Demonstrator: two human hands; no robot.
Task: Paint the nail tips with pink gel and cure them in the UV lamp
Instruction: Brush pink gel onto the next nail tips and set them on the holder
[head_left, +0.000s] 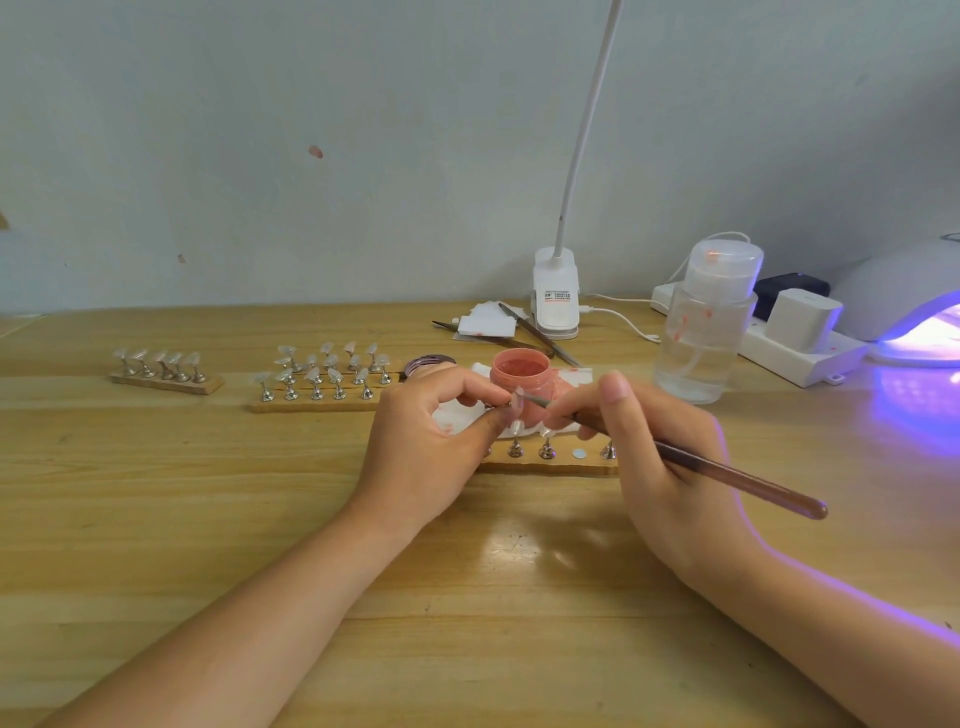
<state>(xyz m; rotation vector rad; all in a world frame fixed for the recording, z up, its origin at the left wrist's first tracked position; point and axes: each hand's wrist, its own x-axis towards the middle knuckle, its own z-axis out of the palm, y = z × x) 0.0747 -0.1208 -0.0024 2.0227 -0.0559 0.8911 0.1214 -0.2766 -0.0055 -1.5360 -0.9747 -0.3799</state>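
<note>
Above the wooden tabletop (260, 519), the left hand (426, 441) pinches a clear nail tip (517, 402); the right hand (660, 452) grips a slim brown brush (727, 475) touching it, before the open pink gel jar (521, 371).

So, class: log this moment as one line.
left hand: pinches nail tip | right hand: holds brush at tip | gel jar: open | UV lamp: lit

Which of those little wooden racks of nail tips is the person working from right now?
The wooden rack nearest the person, just under both hands. It alone has a bare spot with no stand. The two farther racks, far left and middle, sit untouched with clear tips.
</note>
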